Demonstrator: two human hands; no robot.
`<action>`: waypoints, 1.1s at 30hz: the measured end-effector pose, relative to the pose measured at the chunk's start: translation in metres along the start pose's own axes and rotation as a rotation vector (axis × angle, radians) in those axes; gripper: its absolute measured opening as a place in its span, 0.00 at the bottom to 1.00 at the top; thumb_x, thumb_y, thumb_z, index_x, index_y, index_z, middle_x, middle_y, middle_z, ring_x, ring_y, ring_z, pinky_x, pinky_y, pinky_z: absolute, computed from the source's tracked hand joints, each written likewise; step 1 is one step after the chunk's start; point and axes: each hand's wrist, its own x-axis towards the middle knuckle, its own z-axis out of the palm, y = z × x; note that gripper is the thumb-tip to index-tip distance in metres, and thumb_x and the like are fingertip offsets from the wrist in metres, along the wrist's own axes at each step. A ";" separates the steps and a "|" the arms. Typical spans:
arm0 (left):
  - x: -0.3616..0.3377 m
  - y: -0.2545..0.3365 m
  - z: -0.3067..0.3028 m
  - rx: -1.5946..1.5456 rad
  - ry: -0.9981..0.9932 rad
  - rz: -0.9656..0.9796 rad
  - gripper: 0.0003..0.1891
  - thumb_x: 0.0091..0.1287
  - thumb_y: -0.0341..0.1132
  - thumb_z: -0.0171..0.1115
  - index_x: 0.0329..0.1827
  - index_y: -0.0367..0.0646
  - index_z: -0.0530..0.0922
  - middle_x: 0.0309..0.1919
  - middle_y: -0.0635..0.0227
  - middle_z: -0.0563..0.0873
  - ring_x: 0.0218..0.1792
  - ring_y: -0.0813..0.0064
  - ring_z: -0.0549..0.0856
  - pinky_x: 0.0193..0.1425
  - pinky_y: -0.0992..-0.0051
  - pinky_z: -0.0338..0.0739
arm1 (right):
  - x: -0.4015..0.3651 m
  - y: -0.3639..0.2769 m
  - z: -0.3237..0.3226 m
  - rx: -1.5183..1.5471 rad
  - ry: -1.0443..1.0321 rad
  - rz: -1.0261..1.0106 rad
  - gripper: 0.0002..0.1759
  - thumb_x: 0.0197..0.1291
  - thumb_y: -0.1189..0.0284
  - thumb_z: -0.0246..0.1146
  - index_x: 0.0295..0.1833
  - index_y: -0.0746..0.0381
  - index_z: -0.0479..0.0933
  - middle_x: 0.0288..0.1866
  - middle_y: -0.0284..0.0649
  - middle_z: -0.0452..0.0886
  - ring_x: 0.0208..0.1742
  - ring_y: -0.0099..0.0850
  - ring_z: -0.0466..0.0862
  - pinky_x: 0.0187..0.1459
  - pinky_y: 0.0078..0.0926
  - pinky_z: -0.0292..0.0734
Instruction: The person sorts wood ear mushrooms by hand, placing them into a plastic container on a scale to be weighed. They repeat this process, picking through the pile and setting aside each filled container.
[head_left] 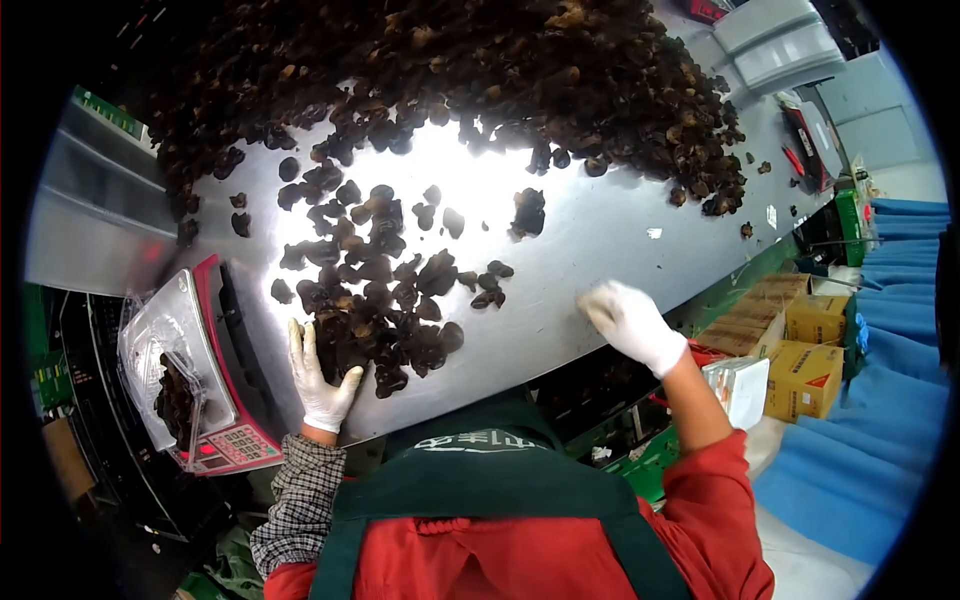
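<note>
My left hand (322,382), in a white glove, lies at the left edge of a small pile of dark dried mushrooms (370,300) that look like wood ear. Its thumb and fingers are apart, and it holds nothing that I can see. My right hand (637,328), also gloved in white, is over the bare metal near the front edge of the table (590,250), to the right of the pile. Its fingers look bent but are blurred, so whether they hold anything cannot be made out. One loose clump (528,212) lies between the pile and the right side.
A large heap of the same mushrooms (480,70) covers the back. At left stands a red-rimmed scale (240,450) bearing a clear plastic container (190,390) with dark pieces inside. Another scale (812,145) is at far right. Cardboard boxes (805,378) and blue cloth (850,470) are at right.
</note>
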 end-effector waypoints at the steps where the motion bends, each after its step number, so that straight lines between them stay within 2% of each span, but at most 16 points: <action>1: 0.000 0.000 0.000 0.007 0.003 0.000 0.49 0.53 0.53 0.72 0.74 0.40 0.58 0.74 0.45 0.56 0.73 0.47 0.59 0.75 0.55 0.55 | 0.025 -0.005 0.002 -0.008 0.124 -0.040 0.05 0.56 0.75 0.60 0.38 0.58 0.79 0.34 0.42 0.79 0.37 0.43 0.81 0.40 0.37 0.78; 2: 0.000 0.000 0.000 0.018 0.003 0.002 0.49 0.53 0.53 0.72 0.74 0.40 0.58 0.74 0.45 0.56 0.73 0.47 0.59 0.75 0.55 0.55 | 0.052 -0.012 0.005 -0.012 0.249 -0.078 0.07 0.56 0.76 0.60 0.40 0.59 0.79 0.34 0.42 0.79 0.37 0.43 0.81 0.39 0.37 0.78; 4: -0.001 -0.002 0.002 0.038 -0.002 0.002 0.49 0.53 0.55 0.71 0.74 0.40 0.58 0.74 0.45 0.56 0.73 0.46 0.58 0.74 0.55 0.55 | 0.097 -0.012 0.020 -0.006 0.317 -0.117 0.11 0.54 0.77 0.60 0.44 0.59 0.77 0.38 0.43 0.79 0.40 0.43 0.80 0.42 0.36 0.78; 7: -0.001 -0.003 0.002 0.055 -0.013 -0.003 0.49 0.54 0.56 0.69 0.74 0.40 0.58 0.74 0.45 0.56 0.73 0.46 0.58 0.74 0.55 0.55 | 0.128 -0.007 0.038 -0.206 0.213 -0.134 0.14 0.53 0.77 0.59 0.48 0.58 0.76 0.47 0.44 0.77 0.44 0.43 0.79 0.46 0.36 0.78; 11: -0.001 -0.001 0.003 0.061 -0.008 -0.012 0.49 0.54 0.56 0.69 0.74 0.39 0.57 0.74 0.44 0.55 0.73 0.46 0.59 0.74 0.55 0.55 | 0.130 0.014 0.041 0.207 0.210 -0.017 0.14 0.52 0.80 0.61 0.46 0.59 0.77 0.53 0.43 0.75 0.54 0.41 0.77 0.54 0.34 0.76; 14: -0.002 -0.002 0.003 0.081 -0.015 -0.018 0.49 0.54 0.55 0.69 0.74 0.39 0.57 0.74 0.44 0.55 0.73 0.45 0.59 0.73 0.55 0.56 | 0.100 -0.001 -0.002 0.347 0.286 0.065 0.14 0.54 0.79 0.61 0.47 0.62 0.78 0.53 0.44 0.77 0.53 0.39 0.79 0.54 0.30 0.76; 16: -0.001 0.000 0.003 0.087 -0.017 -0.021 0.49 0.54 0.55 0.69 0.74 0.39 0.57 0.74 0.44 0.55 0.72 0.45 0.59 0.73 0.55 0.56 | 0.056 0.012 -0.038 0.369 0.120 0.117 0.11 0.56 0.74 0.61 0.46 0.60 0.78 0.42 0.45 0.79 0.48 0.36 0.81 0.51 0.30 0.77; 18: -0.001 -0.001 0.002 0.078 -0.016 -0.019 0.49 0.54 0.55 0.69 0.74 0.39 0.57 0.74 0.44 0.56 0.72 0.45 0.59 0.73 0.55 0.56 | 0.002 0.028 -0.074 0.425 -0.250 0.160 0.11 0.54 0.73 0.63 0.44 0.60 0.79 0.42 0.45 0.81 0.48 0.38 0.82 0.52 0.30 0.77; 20: 0.000 -0.001 0.002 0.077 -0.011 -0.012 0.49 0.54 0.55 0.69 0.74 0.39 0.57 0.74 0.44 0.56 0.72 0.45 0.59 0.74 0.55 0.55 | -0.041 0.032 -0.093 -0.006 -0.509 0.284 0.13 0.53 0.71 0.66 0.46 0.61 0.80 0.45 0.45 0.83 0.47 0.42 0.83 0.55 0.33 0.76; 22: -0.001 -0.004 0.004 0.084 -0.006 -0.011 0.49 0.54 0.55 0.69 0.74 0.39 0.57 0.74 0.44 0.56 0.72 0.45 0.59 0.74 0.55 0.55 | -0.040 0.038 -0.084 0.014 -0.271 0.385 0.14 0.54 0.70 0.66 0.46 0.62 0.80 0.48 0.46 0.83 0.48 0.45 0.83 0.60 0.36 0.74; 23: -0.002 -0.004 0.005 0.078 -0.006 -0.012 0.49 0.54 0.55 0.69 0.74 0.39 0.57 0.74 0.44 0.56 0.72 0.45 0.59 0.74 0.55 0.55 | -0.028 0.049 -0.068 0.065 -0.072 0.165 0.14 0.56 0.70 0.65 0.47 0.62 0.79 0.47 0.46 0.83 0.49 0.45 0.82 0.62 0.37 0.73; 25: -0.002 -0.004 0.004 0.071 0.001 -0.008 0.48 0.55 0.55 0.68 0.74 0.38 0.57 0.74 0.44 0.56 0.72 0.45 0.60 0.74 0.55 0.55 | 0.021 0.030 -0.043 0.035 0.094 0.087 0.16 0.58 0.72 0.62 0.53 0.58 0.78 0.51 0.48 0.80 0.51 0.46 0.80 0.58 0.38 0.75; 27: -0.002 -0.004 0.003 0.085 0.005 0.008 0.48 0.55 0.55 0.68 0.74 0.37 0.57 0.73 0.44 0.56 0.72 0.45 0.60 0.74 0.55 0.55 | 0.072 0.012 -0.008 0.074 0.245 -0.018 0.20 0.57 0.72 0.62 0.57 0.56 0.75 0.58 0.45 0.75 0.49 0.45 0.81 0.51 0.35 0.78; 29: -0.003 -0.002 0.004 0.079 -0.002 -0.017 0.48 0.55 0.54 0.69 0.73 0.37 0.58 0.73 0.44 0.56 0.72 0.45 0.59 0.74 0.56 0.55 | 0.118 0.008 0.011 0.065 0.155 -0.110 0.15 0.58 0.71 0.60 0.51 0.59 0.77 0.52 0.45 0.79 0.48 0.45 0.81 0.51 0.36 0.77; 32: -0.003 0.000 0.002 0.105 0.004 -0.035 0.48 0.54 0.53 0.70 0.73 0.37 0.58 0.73 0.44 0.57 0.72 0.45 0.60 0.74 0.56 0.56 | 0.135 0.024 0.027 0.102 0.049 0.024 0.10 0.59 0.71 0.57 0.45 0.62 0.79 0.46 0.45 0.81 0.47 0.45 0.81 0.51 0.37 0.76; 33: -0.003 0.001 0.001 0.109 0.006 -0.039 0.48 0.54 0.53 0.70 0.73 0.37 0.58 0.73 0.43 0.57 0.72 0.45 0.60 0.74 0.56 0.56 | 0.125 0.027 0.021 0.214 0.152 0.043 0.10 0.59 0.71 0.56 0.41 0.63 0.80 0.42 0.46 0.82 0.46 0.44 0.81 0.52 0.38 0.76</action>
